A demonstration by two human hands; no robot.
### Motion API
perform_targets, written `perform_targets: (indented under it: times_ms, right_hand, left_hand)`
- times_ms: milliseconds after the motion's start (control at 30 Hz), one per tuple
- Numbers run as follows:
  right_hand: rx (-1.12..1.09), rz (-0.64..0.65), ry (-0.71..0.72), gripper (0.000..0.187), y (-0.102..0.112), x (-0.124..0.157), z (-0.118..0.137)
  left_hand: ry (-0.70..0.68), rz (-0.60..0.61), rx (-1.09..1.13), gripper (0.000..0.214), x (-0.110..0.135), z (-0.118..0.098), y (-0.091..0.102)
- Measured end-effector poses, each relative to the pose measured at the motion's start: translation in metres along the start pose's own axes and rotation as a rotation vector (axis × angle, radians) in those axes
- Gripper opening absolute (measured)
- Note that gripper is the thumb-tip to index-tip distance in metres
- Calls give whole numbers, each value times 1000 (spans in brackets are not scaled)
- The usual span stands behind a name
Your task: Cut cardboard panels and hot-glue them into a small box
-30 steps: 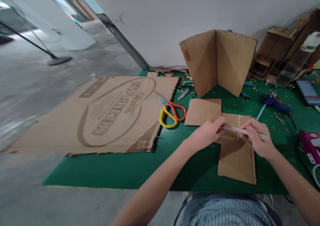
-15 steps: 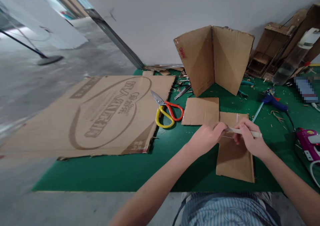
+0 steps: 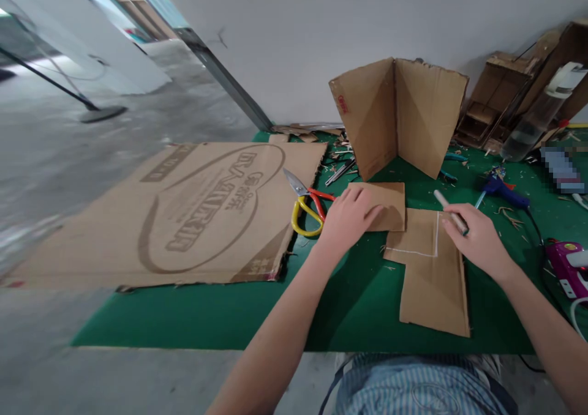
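My left hand (image 3: 350, 215) lies with fingers flat on a small square cardboard piece (image 3: 389, 202) on the green mat. My right hand (image 3: 475, 239) grips a white glue stick (image 3: 446, 208), its tip pointing up and away. Between my hands lies an L-shaped cardboard piece (image 3: 432, 274) with a white glue line drawn in a right angle near its top. Yellow-and-red scissors (image 3: 310, 207) rest just left of my left hand.
A large printed cardboard sheet (image 3: 184, 213) covers the left of the green mat (image 3: 349, 305). A folded cardboard corner (image 3: 399, 115) stands at the back. A blue glue gun (image 3: 503, 188), a purple tool (image 3: 572, 265), a bottle (image 3: 537, 121) and cardboard boxes (image 3: 500, 97) lie to the right.
My left hand left the glue stick's tip and moved up-left onto the square cardboard piece. My right hand lifted the stick off the L-shaped piece, exposing the white glue line.
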State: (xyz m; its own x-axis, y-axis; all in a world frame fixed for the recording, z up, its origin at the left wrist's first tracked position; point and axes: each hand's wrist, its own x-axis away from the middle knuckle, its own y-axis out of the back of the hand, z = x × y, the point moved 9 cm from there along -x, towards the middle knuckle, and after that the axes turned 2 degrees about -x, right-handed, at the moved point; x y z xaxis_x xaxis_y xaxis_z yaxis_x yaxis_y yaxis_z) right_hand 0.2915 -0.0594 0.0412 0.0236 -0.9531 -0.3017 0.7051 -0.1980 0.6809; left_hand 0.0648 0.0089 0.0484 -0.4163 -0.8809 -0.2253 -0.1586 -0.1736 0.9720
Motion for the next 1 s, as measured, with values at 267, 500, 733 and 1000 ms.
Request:
perform_targets:
  times_ms: [267,500,733,1000]
  right_hand:
    - [880,100,5,40,-14,-38,-10]
    - [943,52,-67,53,-14,-46,-25]
    - [870,-92,-2,66,-1,-51,-26]
    - [807,92,120,51,-32,-42,-26]
  left_hand:
    - [230,62,-64,55,2,29,-21]
    - [276,91,105,65,1,43,-31]
    - [185,56,238,50,-3,39,-20]
    - [695,53,-92,62,19,118,-16]
